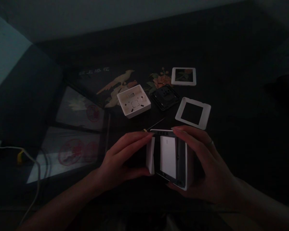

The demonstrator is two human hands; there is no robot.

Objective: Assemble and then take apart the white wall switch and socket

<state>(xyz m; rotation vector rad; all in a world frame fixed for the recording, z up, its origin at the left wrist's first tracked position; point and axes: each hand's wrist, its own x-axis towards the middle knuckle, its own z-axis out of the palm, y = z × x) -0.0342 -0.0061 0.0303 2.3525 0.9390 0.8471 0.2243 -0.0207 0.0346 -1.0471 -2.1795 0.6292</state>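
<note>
In the head view, my right hand point(208, 160) is wrapped round a light switch point(181, 160) seated in a white box, tilted up on its side. A white rocker point(168, 157) sits in its dark frame. My left hand point(127, 157) pinches a second white rocker plate point(150, 156) at the left of the switch, fingertips at its top and thumb at its bottom. Whether this plate still touches the switch I cannot tell. Just behind my left fingertips lies a thin screwdriver point(156, 124), its handle mostly hidden.
Beyond my hands lie an open white back box point(135, 104), a black socket module point(166, 97) and two white cover frames, one near point(193, 113) and one far point(183, 76). The dark table point(125, 51) is glossy, with a bird-and-flower picture. A white cable point(39, 173) hangs at left.
</note>
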